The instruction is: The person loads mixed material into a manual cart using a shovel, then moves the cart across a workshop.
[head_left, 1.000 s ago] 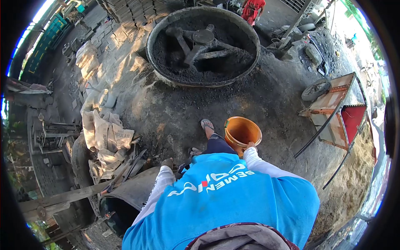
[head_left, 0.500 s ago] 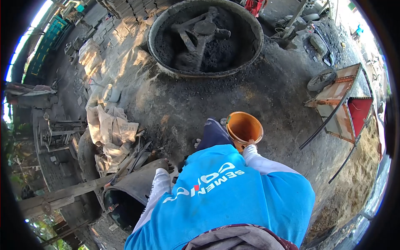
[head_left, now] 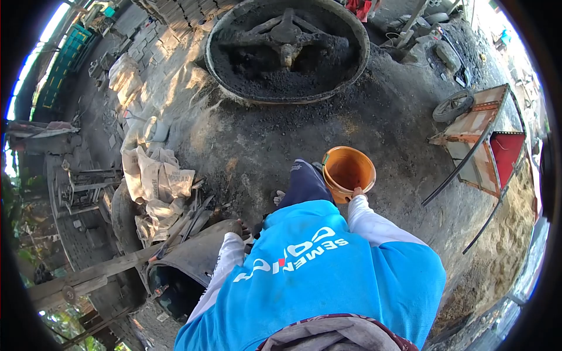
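My right hand [head_left: 357,193] grips the near rim of an orange bucket [head_left: 345,198], fingers over the edge. The bucket is tilted, so its mouth faces up toward me, and its inside looks bare. It is held beside my dark-trousered leg, above the dark ground. On the left, my left hand [head_left: 239,229] lies at the end of a grey drum [head_left: 208,245] on its side, fingers loosely spread. Ahead stands a round mixer pan [head_left: 257,99] with dark, crumbly mix and thick mixing arms [head_left: 287,36] in it.
Printed sacks [head_left: 158,175] are heaped left, beside a white bucket [head_left: 157,130] and wooden planks [head_left: 99,270]. A wheelbarrow [head_left: 480,137] with long handles stands at right, near a sand pile [head_left: 497,263]. Another person's red clothing [head_left: 358,8] shows behind the pan.
The mixing arms have turned in the pan. The orange bucket has shifted slightly right and up in view with my right hand. My left hand stays at the drum.
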The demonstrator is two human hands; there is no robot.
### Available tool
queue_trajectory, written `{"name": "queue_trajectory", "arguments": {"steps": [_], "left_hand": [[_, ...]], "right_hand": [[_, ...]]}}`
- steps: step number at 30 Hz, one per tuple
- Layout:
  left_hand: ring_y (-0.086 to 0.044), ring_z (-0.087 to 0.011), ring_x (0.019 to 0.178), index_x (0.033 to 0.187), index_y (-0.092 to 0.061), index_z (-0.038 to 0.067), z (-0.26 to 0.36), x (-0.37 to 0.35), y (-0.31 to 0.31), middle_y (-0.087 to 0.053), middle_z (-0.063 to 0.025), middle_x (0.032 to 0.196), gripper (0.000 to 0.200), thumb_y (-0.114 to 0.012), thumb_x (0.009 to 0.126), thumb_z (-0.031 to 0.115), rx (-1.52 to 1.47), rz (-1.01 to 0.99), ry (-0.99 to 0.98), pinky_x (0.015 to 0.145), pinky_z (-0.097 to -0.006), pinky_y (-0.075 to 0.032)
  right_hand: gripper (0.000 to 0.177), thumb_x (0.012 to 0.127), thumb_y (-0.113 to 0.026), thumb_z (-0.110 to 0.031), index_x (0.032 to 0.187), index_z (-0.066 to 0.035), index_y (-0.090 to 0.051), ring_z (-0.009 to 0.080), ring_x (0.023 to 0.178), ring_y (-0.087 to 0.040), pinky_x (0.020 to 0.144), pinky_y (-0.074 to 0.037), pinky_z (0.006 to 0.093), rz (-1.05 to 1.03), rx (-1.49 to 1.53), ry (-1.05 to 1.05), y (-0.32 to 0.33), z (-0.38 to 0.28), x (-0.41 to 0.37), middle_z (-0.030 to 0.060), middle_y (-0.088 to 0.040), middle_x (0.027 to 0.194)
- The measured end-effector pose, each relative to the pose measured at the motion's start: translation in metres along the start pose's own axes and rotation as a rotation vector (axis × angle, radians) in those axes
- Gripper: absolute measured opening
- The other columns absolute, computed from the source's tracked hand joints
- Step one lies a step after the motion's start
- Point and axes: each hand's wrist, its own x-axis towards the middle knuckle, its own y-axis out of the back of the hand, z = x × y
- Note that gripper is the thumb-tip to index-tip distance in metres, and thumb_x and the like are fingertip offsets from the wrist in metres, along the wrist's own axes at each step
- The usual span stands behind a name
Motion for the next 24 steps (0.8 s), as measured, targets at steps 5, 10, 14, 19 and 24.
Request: {"name": "queue_trajectory", "arguments": {"steps": [5, 10, 14, 19, 24], "left_hand": [[-0.063, -0.0363, 0.072, 0.112, -0.051, 0.008, 0.029, -0.049, -0.027, -0.059, -0.0157, 0.096, 0.037, -0.05, 0.093, 0.039, 0.082, 0.001, -0.205, 0.06, -0.0504, -0.053], [-0.064, -0.0343, 0.07, 0.109, -0.054, 0.007, 0.048, -0.06, -0.032, -0.06, -0.0146, 0.089, 0.032, -0.049, 0.093, 0.035, 0.039, -0.033, -0.166, 0.057, -0.0487, -0.053], [-0.063, -0.034, 0.067, 0.106, -0.055, 0.007, 0.053, -0.054, -0.03, -0.061, -0.0139, 0.086, 0.03, -0.05, 0.093, 0.034, 0.041, -0.039, -0.128, 0.055, -0.0485, -0.053], [-0.064, -0.0347, 0.068, 0.105, -0.055, 0.006, 0.055, -0.052, -0.031, -0.061, -0.0147, 0.087, 0.03, -0.051, 0.093, 0.034, 0.035, -0.012, -0.11, 0.053, -0.0477, -0.053], [-0.064, -0.0347, 0.068, 0.106, -0.054, 0.007, 0.055, -0.054, -0.03, -0.062, -0.0148, 0.088, 0.03, -0.051, 0.093, 0.033, 0.06, -0.013, -0.133, 0.053, -0.0482, -0.053]], "right_hand": [[0.042, 0.081, -0.056, -0.025, 0.113, 0.002, -0.056, 0.0294, 0.085, -0.061, 0.054, -0.058, 0.0386, -0.034, -0.078, 0.066, 0.01, -0.007, 0.027, 0.0171, -0.057, 0.106], [0.047, 0.077, -0.055, -0.023, 0.113, 0.008, -0.054, 0.0305, 0.085, -0.061, 0.054, -0.058, 0.0388, -0.011, -0.113, 0.078, 0.019, -0.015, 0.013, 0.0192, -0.057, 0.107], [0.047, 0.076, -0.052, -0.02, 0.114, 0.007, -0.053, 0.0318, 0.087, -0.061, 0.055, -0.057, 0.0398, -0.015, -0.072, 0.026, 0.024, -0.004, 0.009, 0.0206, -0.055, 0.111], [0.042, 0.075, -0.053, -0.017, 0.11, 0.006, -0.056, 0.0283, 0.075, -0.06, 0.055, -0.057, 0.04, -0.022, 0.001, -0.008, 0.024, 0.013, 0.011, 0.0177, -0.059, 0.095], [0.04, 0.074, -0.055, -0.017, 0.108, 0.005, -0.058, 0.0259, 0.07, -0.059, 0.054, -0.056, 0.0389, 0.022, -0.042, -0.015, 0.02, 0.01, 0.005, 0.0151, -0.059, 0.088]]}}
